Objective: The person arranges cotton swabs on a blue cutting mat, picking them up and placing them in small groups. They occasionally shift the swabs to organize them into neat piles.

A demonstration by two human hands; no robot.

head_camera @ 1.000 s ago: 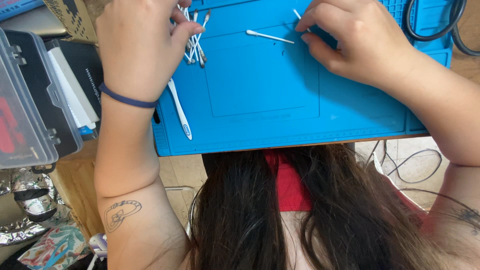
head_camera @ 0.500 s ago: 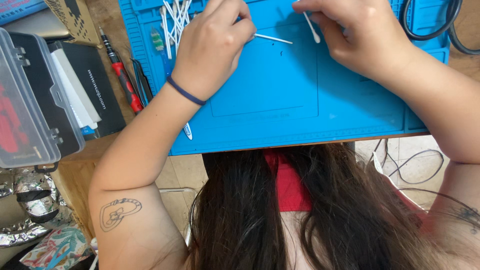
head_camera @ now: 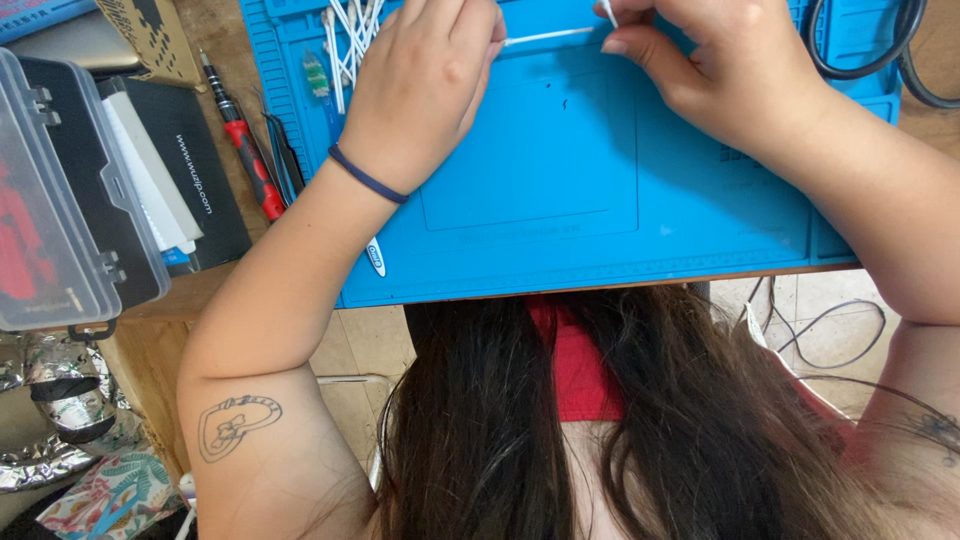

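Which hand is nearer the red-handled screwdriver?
Left. The left hand is just right of the red-handled screwdriver; the right hand is far across the blue mat.

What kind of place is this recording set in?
Probably a small repair or hobby workbench: a blue work mat on a wooden table, a red-handled screwdriver beside it, and a clear plastic parts case at the left.

- Bright, even light; colours saturated, nothing dim.
- Soft shadows under both hands on the blue mat (head_camera: 600, 200), falling toward frame bottom.
- Mild glare on the clear plastic case lid (head_camera: 50, 200), left edge, and crinkled foil (head_camera: 50, 420), lower left.
- Focus sharp mid-frame; hair (head_camera: 650, 430) at bottom slightly soft.
- Wide-angle bending at the edges.
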